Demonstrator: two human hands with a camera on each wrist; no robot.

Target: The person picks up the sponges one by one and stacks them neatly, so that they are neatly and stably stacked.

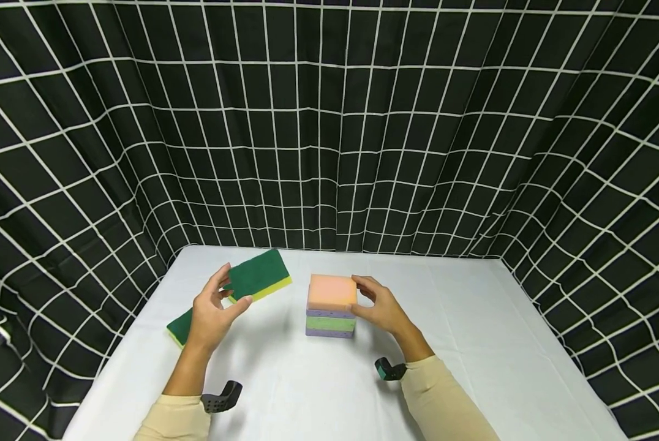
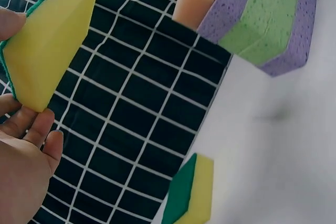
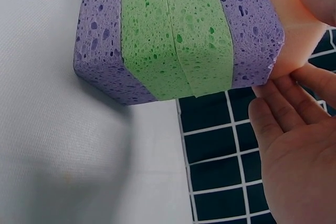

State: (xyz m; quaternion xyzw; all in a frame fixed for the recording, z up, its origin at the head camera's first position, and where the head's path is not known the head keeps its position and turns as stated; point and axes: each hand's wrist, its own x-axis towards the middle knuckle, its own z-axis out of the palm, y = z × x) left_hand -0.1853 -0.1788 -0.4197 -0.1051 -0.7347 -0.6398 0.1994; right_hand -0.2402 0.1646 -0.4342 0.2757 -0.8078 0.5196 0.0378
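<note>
So we've got the green-and-yellow sponge (image 1: 259, 274) up off the tabletop (image 1: 473, 312), pinched in the left hand (image 1: 210, 312), green side up. Just beside it, we see the right hand (image 1: 383, 307) gripping the peach sponge (image 1: 332, 291) atop the purple and green sponges (image 1: 331, 323). Another similar sponge (image 1: 180, 326) lies near the left wrist, with black gridded curtain (image 1: 307, 122) behind.

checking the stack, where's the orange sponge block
Head view, lower centre: the orange sponge block tops purple and green sponge blocks, the right hand gripping it.
</note>
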